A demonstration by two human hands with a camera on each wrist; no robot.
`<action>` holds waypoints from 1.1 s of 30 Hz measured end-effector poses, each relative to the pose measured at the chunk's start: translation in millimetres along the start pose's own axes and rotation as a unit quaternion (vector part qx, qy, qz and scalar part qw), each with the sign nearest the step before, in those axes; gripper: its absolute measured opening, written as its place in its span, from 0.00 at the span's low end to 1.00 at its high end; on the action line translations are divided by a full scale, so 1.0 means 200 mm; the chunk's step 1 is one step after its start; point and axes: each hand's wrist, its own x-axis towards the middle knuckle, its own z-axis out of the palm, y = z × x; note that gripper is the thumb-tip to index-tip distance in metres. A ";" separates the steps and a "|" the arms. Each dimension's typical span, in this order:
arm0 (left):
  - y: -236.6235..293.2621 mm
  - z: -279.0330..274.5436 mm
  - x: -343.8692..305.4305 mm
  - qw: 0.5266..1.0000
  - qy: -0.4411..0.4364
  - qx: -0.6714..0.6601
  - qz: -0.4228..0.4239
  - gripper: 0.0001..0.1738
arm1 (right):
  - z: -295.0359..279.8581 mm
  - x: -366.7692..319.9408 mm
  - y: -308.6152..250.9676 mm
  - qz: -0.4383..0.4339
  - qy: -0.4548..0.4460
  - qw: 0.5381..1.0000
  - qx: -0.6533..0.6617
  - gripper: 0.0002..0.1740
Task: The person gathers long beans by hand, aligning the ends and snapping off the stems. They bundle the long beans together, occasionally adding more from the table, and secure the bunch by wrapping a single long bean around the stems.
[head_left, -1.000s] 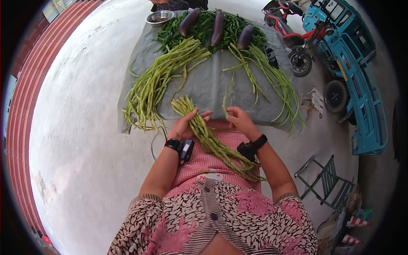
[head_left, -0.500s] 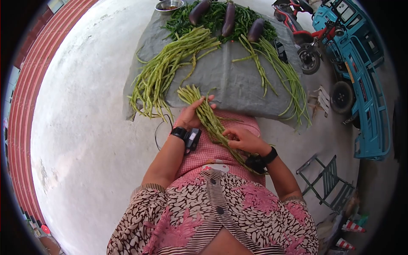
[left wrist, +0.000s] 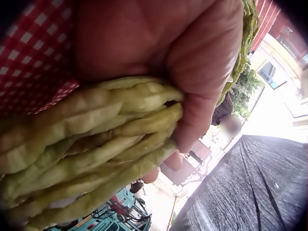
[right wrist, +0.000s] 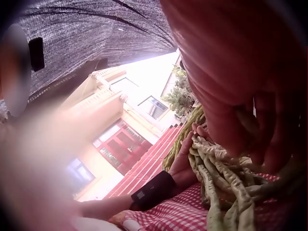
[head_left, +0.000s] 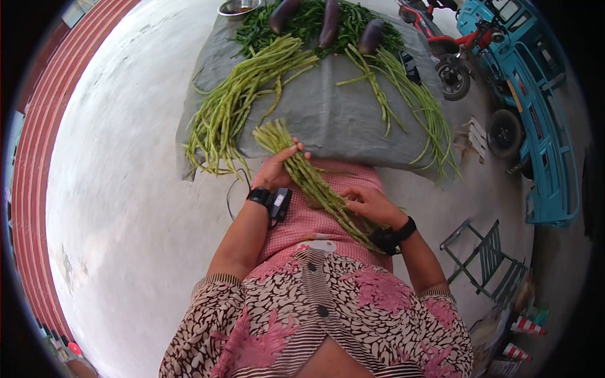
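Observation:
A bundle of long green beans (head_left: 310, 179) slants across the person's lap, over a pink checked apron (head_left: 277, 230). Near its upper end the left hand (head_left: 278, 167) grips it, with thumb and fingers wrapped round the beans (left wrist: 110, 139) in the left wrist view. Lower down the bundle, the right hand (head_left: 377, 206) has its fingers bent and pinches at the beans; in the right wrist view its fingers (right wrist: 269, 130) curl over the bean strands (right wrist: 224, 175), in shadow. Each wrist wears a black strap with a camera.
A grey-covered table (head_left: 302, 113) stands in front. On it lie a big pile of long beans (head_left: 236, 104), thinner beans (head_left: 419, 110), leafy greens (head_left: 252, 41), three eggplants (head_left: 329, 25) and a metal bowl (head_left: 238, 10). To the right are a blue cargo tricycle (head_left: 535, 120) and a folding stool (head_left: 490, 258).
The right hand came down from the table edge, where it held up a single bean, to the lower part of the bundle. The left hand kept its grip on the bundle.

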 end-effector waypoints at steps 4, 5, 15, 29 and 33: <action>0.00 0.11 -0.04 0.999 0.032 -0.031 0.003 0.15 | -0.12 0.07 0.10 -0.047 0.078 0.994 -0.055 0.16; 0.00 0.12 -0.04 0.999 0.034 -0.040 0.004 0.14 | -0.17 0.10 0.12 -0.047 0.125 0.987 -0.089 0.16; -0.02 0.01 0.00 0.999 0.023 -0.047 0.010 0.14 | -0.68 0.58 0.40 0.023 0.436 0.849 -0.297 0.28; -0.02 0.01 0.00 0.998 0.039 -0.056 -0.014 0.15 | -0.75 0.84 0.55 0.133 0.456 0.813 -0.338 0.21; -0.02 0.02 0.01 0.998 0.034 -0.047 -0.010 0.14 | -0.68 0.72 0.54 0.076 0.432 0.822 -0.364 0.18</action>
